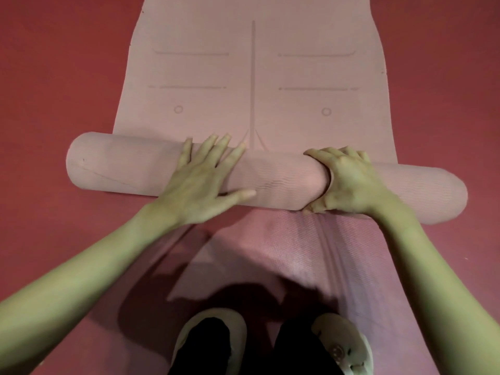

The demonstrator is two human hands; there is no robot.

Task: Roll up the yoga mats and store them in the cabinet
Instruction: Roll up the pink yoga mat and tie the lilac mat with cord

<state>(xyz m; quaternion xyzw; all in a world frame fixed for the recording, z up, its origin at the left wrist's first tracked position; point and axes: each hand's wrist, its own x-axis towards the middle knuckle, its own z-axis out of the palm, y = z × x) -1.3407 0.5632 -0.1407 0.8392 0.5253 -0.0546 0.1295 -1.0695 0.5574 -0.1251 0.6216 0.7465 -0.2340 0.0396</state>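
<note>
On the floor (54,77), mid-roll, the left hand (200,180) presses flat on the mat (270,174) roll while the right hand (349,182) grips it; next, I judge, push both forward evenly.

Dim reddish light, soft focus, wide-angle bowing at edges.

The pink mat (254,77) looks like matt foam or rubber with faint pressed-in lines and circles; its roll (284,182) shows fine ribbing. The floor (54,77) is matt red. The slippers (349,345) look like smooth, pale plastic.
</note>
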